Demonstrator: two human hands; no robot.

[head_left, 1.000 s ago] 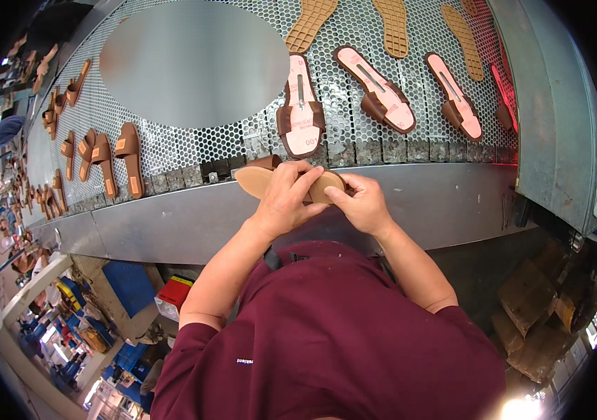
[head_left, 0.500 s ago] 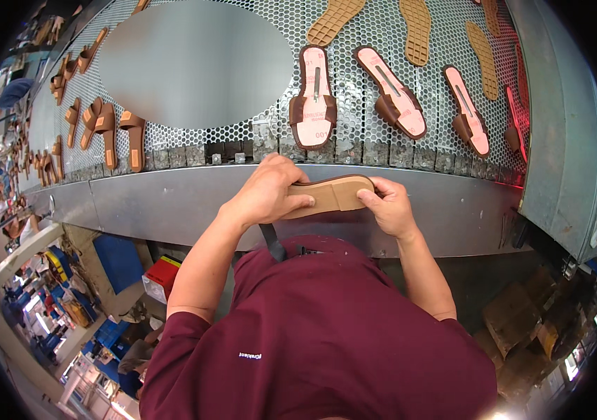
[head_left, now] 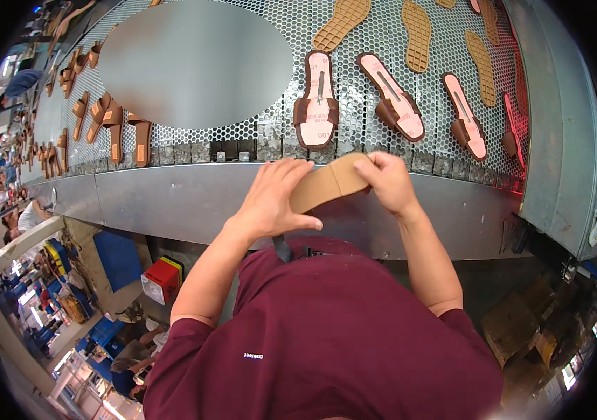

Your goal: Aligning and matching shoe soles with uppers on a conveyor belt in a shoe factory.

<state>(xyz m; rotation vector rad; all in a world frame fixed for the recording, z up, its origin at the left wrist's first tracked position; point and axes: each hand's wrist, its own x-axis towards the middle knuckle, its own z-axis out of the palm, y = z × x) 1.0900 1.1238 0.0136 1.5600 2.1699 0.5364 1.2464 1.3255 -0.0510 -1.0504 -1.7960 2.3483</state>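
My right hand (head_left: 389, 183) pinches one end of a sandal (head_left: 330, 182), thumb on top of its tan underside. A seam crosses the tan sole near that end. The sandal's other end runs to my left hand (head_left: 270, 199), whose fingers are stretched out and whose thumb stands apart. Whether the left palm touches the sandal is hidden. Just beyond my hands, an upright brown-strapped sandal with a pink insole (head_left: 316, 105) lies on the mesh belt (head_left: 270, 143). Right of it lie two more such sandals (head_left: 396, 101) (head_left: 465, 119).
Tan waffle-patterned soles (head_left: 417, 38) lie farther back on the belt. Several brown sandals (head_left: 113, 133) rest at the left. A metal ledge (head_left: 193, 199) borders the belt in front of me. A grey-green machine housing (head_left: 557, 140) stands at the right, red light beside it. A grey blur hides part of the belt.
My left hand has loosened from the sandal and its fingers have spread. The sandal has tilted, its right end rising, still in my right hand. Sandals on the belt have shifted slightly.
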